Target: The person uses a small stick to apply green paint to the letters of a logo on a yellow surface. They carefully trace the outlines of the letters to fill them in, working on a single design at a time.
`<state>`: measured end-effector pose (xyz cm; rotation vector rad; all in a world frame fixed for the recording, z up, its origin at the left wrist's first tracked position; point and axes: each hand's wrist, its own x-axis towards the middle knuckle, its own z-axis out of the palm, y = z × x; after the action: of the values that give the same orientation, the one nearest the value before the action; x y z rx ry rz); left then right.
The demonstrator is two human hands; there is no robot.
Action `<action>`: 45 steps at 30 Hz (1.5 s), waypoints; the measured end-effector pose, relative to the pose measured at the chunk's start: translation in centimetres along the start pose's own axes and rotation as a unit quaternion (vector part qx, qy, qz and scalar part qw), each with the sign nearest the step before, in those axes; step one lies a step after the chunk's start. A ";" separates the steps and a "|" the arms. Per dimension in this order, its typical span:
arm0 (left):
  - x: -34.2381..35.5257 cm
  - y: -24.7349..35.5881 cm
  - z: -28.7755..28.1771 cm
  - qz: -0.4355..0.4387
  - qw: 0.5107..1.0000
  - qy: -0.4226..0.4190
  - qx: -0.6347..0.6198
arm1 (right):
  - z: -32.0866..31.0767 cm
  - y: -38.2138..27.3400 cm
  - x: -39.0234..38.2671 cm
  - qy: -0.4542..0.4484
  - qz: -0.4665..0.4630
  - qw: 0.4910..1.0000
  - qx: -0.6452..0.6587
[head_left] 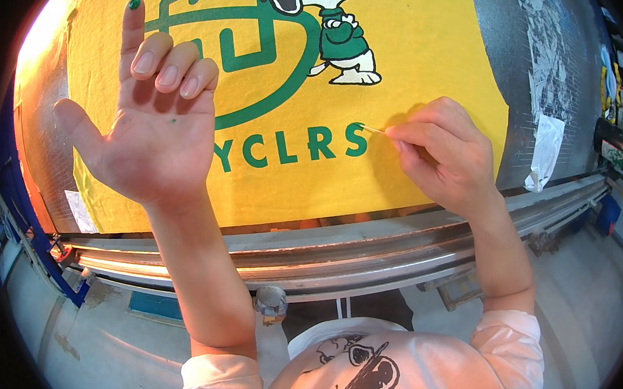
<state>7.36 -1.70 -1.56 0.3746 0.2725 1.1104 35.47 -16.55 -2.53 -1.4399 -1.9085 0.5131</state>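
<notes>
My left hand (160,125) is held palm up over the yellow fabric (420,51), empty. Its index finger points away with a dab of green paint (134,3) on the tip; the thumb is spread and the other fingers are half curled. A tiny green speck marks the palm. Between thumb and fingers, my right hand (448,151) pinches a thin, pale needle-like stick (374,130). The stick's tip meets the last green printed letter (356,140) of a row on the fabric. Beyond the letters lie a green ring design (306,66) and a cartoon dog (343,43) in green.
The fabric lies flat on a grey, worn table (507,35) with a metal rail (322,259) along its near edge. A crumpled whitish strip (545,152) is stuck at the right. A metal knob (271,301) protrudes below the rail. Dark containers (618,142) stand at far right.
</notes>
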 end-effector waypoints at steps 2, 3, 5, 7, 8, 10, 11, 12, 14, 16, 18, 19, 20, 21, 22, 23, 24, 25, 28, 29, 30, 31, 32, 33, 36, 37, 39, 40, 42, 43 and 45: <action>0.0 0.0 0.0 0.001 1.000 0.004 0.004 | 0.0 0.0 0.0 -0.002 0.000 1.000 0.002; 0.0 0.0 -0.1 0.002 1.000 0.006 0.006 | 0.0 0.1 0.0 0.000 -0.001 1.000 0.002; 0.0 0.0 -0.1 -0.001 1.000 -0.003 -0.001 | 0.2 0.2 -0.1 0.004 -0.004 1.000 0.002; 0.0 0.0 -0.2 -0.004 1.000 -0.010 -0.006 | 0.2 0.1 0.0 0.001 -0.004 1.000 0.002; 0.0 0.0 -0.2 -0.005 1.000 -0.013 -0.007 | 0.1 0.1 0.0 0.000 -0.004 1.000 0.002; 0.0 0.0 -0.3 -0.007 1.000 -0.020 -0.010 | 0.1 0.1 0.0 -0.004 -0.005 1.000 0.002; 0.0 0.0 -0.3 -0.008 1.000 -0.024 -0.011 | 0.0 0.1 0.0 -0.006 -0.005 1.000 0.002; 0.0 0.0 -0.3 -0.009 0.999 -0.028 -0.012 | 0.0 0.1 0.0 -0.005 -0.003 1.000 0.003; 0.0 0.0 -0.4 -0.010 1.000 -0.026 -0.011 | 0.0 0.1 0.0 -0.004 -0.001 1.000 0.004; 0.1 0.0 -0.4 -0.010 1.000 -0.024 -0.009 | 0.0 0.1 0.0 -0.003 -0.001 1.000 0.002; 0.1 -0.1 -0.2 -0.008 1.000 -0.021 -0.005 | 0.0 0.1 0.0 -0.002 0.000 1.000 0.002; 0.0 -0.1 -0.2 -0.007 1.000 -0.022 -0.003 | 0.1 0.1 0.0 -0.002 0.001 1.000 0.002; 0.1 -0.1 -0.3 -0.005 1.000 -0.022 -0.001 | 0.1 0.1 0.0 -0.002 0.002 1.000 0.002; 0.0 -0.1 -0.3 -0.004 1.000 -0.023 0.001 | 0.1 0.1 0.0 -0.003 0.000 1.000 0.002; 0.0 -0.2 -0.2 -0.004 1.000 -0.020 0.002 | 0.1 0.1 0.0 -0.005 -0.001 1.000 0.002; 0.0 -0.2 -0.2 -0.003 1.000 -0.017 0.003 | 0.0 0.2 0.0 -0.006 -0.003 1.000 0.003; 0.0 -0.2 -0.1 -0.003 1.000 -0.015 0.005 | 0.0 0.1 0.0 -0.008 -0.002 1.000 0.004; 0.0 -0.2 0.0 -0.004 1.000 -0.012 0.005 | -0.1 0.1 0.0 -0.010 -0.001 1.000 0.005; -0.1 -0.1 0.0 -0.005 1.000 -0.004 0.005 | -0.1 0.1 0.1 -0.009 0.001 1.000 0.004; -0.1 -0.1 0.0 -0.006 1.000 -0.002 0.004 | 0.0 0.1 0.1 -0.007 0.001 1.000 0.003; 0.0 -0.1 0.1 -0.007 1.000 0.001 0.004 | 0.0 0.1 0.1 -0.006 0.001 1.000 0.004; -0.1 -0.1 0.1 -0.008 1.000 0.000 0.001 | 0.0 0.1 0.1 -0.005 0.001 1.000 0.004; -0.1 -0.1 0.2 -0.010 1.000 -0.001 -0.001 | 0.0 0.1 0.1 -0.004 0.001 1.000 0.004; -0.1 -0.1 0.2 -0.011 1.000 -0.002 -0.004 | 0.1 0.1 0.1 -0.005 0.002 1.000 0.005; -0.1 -0.2 0.2 -0.011 1.000 -0.001 -0.003 | 0.1 0.1 0.1 -0.007 0.002 1.000 0.005; -0.1 -0.2 0.1 -0.011 1.000 -0.003 -0.002 | 0.1 0.1 0.1 -0.009 0.002 1.000 0.006; -0.1 -0.2 0.2 -0.012 1.000 -0.007 -0.001 | 0.0 0.1 0.1 -0.009 0.005 1.000 0.006; -0.1 -0.1 0.2 -0.011 1.000 -0.007 -0.001 | 0.0 0.0 0.2 -0.008 0.007 1.000 0.004; -0.1 -0.1 0.2 -0.011 1.000 -0.006 0.001 | 0.0 -0.1 0.2 -0.007 0.008 1.000 0.003; -0.1 -0.1 0.2 -0.012 1.000 -0.007 0.001 | 0.0 0.0 0.2 -0.007 0.006 1.000 0.004; -0.1 -0.2 0.1 -0.014 1.000 -0.009 0.000 | 0.0 0.1 0.2 -0.009 0.004 1.000 0.005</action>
<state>7.52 -1.91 -1.50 0.3792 0.2610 1.0795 35.46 -16.37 -2.57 -1.4427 -1.9123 0.5396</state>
